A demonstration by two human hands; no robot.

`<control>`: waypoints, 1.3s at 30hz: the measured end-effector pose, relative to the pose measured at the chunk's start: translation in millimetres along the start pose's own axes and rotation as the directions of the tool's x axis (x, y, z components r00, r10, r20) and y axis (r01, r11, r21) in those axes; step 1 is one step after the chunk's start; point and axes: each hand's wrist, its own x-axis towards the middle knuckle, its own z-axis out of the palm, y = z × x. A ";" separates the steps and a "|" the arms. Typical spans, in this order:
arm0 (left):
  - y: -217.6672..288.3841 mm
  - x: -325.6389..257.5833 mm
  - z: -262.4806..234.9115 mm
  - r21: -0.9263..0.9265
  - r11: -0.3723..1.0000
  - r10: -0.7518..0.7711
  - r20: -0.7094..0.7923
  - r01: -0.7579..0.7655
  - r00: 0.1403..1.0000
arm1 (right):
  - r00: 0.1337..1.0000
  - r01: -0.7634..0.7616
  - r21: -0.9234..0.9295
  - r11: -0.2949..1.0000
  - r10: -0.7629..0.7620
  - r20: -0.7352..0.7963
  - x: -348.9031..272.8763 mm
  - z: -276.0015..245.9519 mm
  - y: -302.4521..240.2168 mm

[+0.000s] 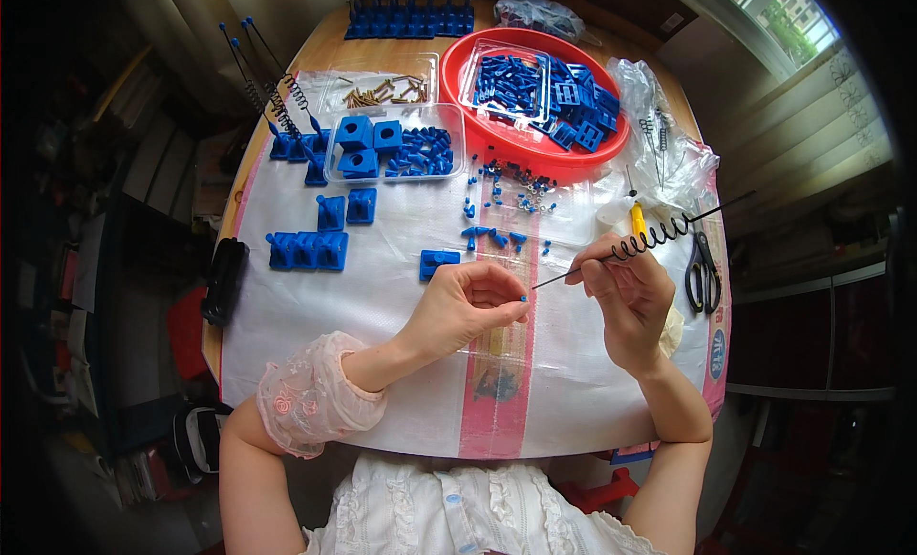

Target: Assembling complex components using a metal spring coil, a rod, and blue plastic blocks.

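Between the thumb and fingers of my left hand (470,302) is a small blue plastic piece (523,298), its tip just showing. My right hand (626,302) pinches a black coiled wire spring (654,235) with long straight ends. One straight end points left, its tip close beside the blue piece; whether they touch, I cannot tell. The other end slants up to the right. A blue plastic base (439,264) lies just beyond my left hand. Farther off are several small blue pegs (498,238) and a scatter of tiny blue and light-coloured parts (525,187).
A red basin (611,156) of blue parts stands at the back right, beside a clear plastic bag (650,106). Clear trays (458,159) hold blue blocks and brass-coloured screws (382,94). Blue bases (306,251) sit left. Black scissors (704,278) and a yellow-handled tool (638,219) lie right.
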 end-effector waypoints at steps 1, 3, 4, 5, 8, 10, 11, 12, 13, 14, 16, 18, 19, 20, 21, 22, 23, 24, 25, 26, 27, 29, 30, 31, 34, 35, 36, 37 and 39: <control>0.6 -0.2 0.2 0.005 1.000 0.000 -0.004 0.000 1.000 | 1.000 0.001 0.002 1.000 -0.001 0.004 -0.1 0.1 0.8; 1.3 -0.4 0.4 0.019 1.000 0.002 0.000 -0.002 1.000 | 1.000 -0.001 0.004 1.000 0.001 0.011 -0.4 0.5 1.4; 1.6 -0.5 0.5 0.026 1.000 0.002 0.001 -0.002 1.000 | 1.000 -0.004 0.004 1.000 0.004 0.014 -0.6 0.7 1.5; 2.0 -0.7 0.7 0.021 1.000 0.000 0.002 0.000 1.000 | 1.000 -0.007 0.004 1.000 0.007 0.017 -0.8 1.0 1.6; 2.7 -0.7 0.9 -0.008 1.000 -0.013 0.004 0.013 1.000 | 0.998 0.036 -0.056 0.998 -0.034 0.049 0.0 1.5 3.0; 2.3 -0.3 0.3 -0.046 0.998 -0.032 0.009 0.032 0.999 | 0.998 0.029 -0.059 0.998 -0.026 0.052 0.5 2.2 1.6; 3.0 -0.2 0.4 -0.045 0.998 -0.036 0.007 0.036 0.999 | 0.998 0.026 -0.060 0.998 -0.023 0.054 0.5 2.4 1.0; 4.0 -0.2 0.9 -0.045 0.998 -0.041 0.005 0.041 0.999 | 0.998 0.032 -0.066 0.997 -0.028 0.060 0.3 2.3 0.8; 4.6 -0.1 1.2 -0.044 0.998 -0.046 0.004 0.046 0.999 | 0.997 0.038 -0.072 0.997 -0.033 0.065 0.1 2.0 0.6; 3.5 0.3 1.0 -0.031 0.999 -0.037 0.000 0.037 0.999 | 0.997 0.044 -0.078 0.996 -0.038 0.070 0.0 1.7 0.4; 0.0 1.3 0.1 -0.004 1.000 -0.018 -0.009 0.018 1.000 | 0.994 0.069 -0.103 0.992 -0.060 0.086 -1.1 1.2 2.3; -0.2 0.9 0.3 -0.011 1.000 -0.010 -0.008 0.010 1.000 | 0.993 0.083 -0.139 0.987 -0.069 0.100 -1.8 0.5 3.1; -0.3 0.6 0.3 -0.015 1.000 -0.005 -0.009 0.005 1.000 | 0.992 0.084 -0.163 0.983 -0.067 0.106 -2.2 0.2 3.1; -0.7 0.5 0.1 -0.015 1.000 -0.004 -0.008 0.004 1.000 | 0.992 0.086 -0.186 0.979 -0.065 0.112 -2.3 0.2 3.3; -1.3 0.6 0.2 -0.016 1.000 -0.003 -0.003 0.003 1.000 | 0.993 0.089 -0.200 0.976 -0.071 0.098 -2.7 0.1 4.3; -1.6 0.6 0.3 -0.016 1.000 -0.002 0.001 0.002 1.000 | 0.994 0.092 -0.213 0.973 -0.076 0.084 -3.3 0.1 6.5; -1.4 0.7 0.4 -0.020 1.000 0.000 0.001 0.000 1.000 | 0.994 0.095 -0.227 0.969 -0.082 0.070 -3.7 0.0 8.1; -1.4 0.7 0.3 -0.023 1.000 0.001 0.000 -0.001 1.000 | 0.993 0.109 -0.239 0.965 -0.094 0.073 -3.7 0.3 9.0; -1.2 0.7 0.1 -0.026 1.000 0.002 0.000 -0.002 1.000 | 0.991 0.123 -0.252 0.960 -0.107 0.076 -3.6 0.9 9.7; -1.1 0.9 0.0 -0.025 1.000 0.004 -0.001 -0.004 1.000 | 0.990 0.136 -0.264 0.955 -0.119 0.079 -3.7 1.3 10.4; -1.0 1.0 -0.1 -0.024 1.000 0.006 -0.002 -0.006 1.000 | 0.989 0.144 -0.271 0.952 -0.127 0.080 -3.8 1.5 11.2; -1.4 0.9 -0.3 -0.024 1.000 0.008 -0.003 -0.008 1.000 | 0.986 0.159 -0.284 0.946 -0.141 0.083 -4.2 2.1 12.6; -1.9 1.0 -0.3 -0.024 1.000 0.007 -0.003 -0.008 1.000 | 0.986 0.161 -0.291 0.943 -0.143 0.083 -4.5 2.2 13.0; -2.2 1.1 -0.2 -0.025 1.000 0.007 -0.002 -0.007 1.000 | 0.986 0.162 -0.298 0.941 -0.144 0.084 -4.9 2.3 13.4; -0.4 0.9 -0.3 -0.025 1.000 0.003 0.005 -0.002 1.000 | 0.985 0.170 -0.314 0.934 -0.148 0.093 -5.0 2.2 13.9; -0.3 0.9 -0.1 -0.027 1.000 0.001 0.007 -0.001 1.000 | 0.984 0.173 -0.319 0.932 -0.149 0.097 -5.0 2.1 14.1; -0.1 0.8 -0.3 -0.029 1.000 0.001 0.008 0.000 1.000 | 0.984 0.172 -0.317 0.933 -0.149 0.096 -4.9 2.4 14.2; -0.1 0.8 -0.4 -0.030 1.000 0.000 0.009 0.000 1.000 | 0.984 0.171 -0.315 0.934 -0.148 0.095 -4.8 2.8 14.4; -1.4 1.0 -0.5 -0.043 0.999 0.000 0.009 0.000 1.000 | 0.985 0.169 -0.311 0.935 -0.147 0.093 -4.7 3.0 14.5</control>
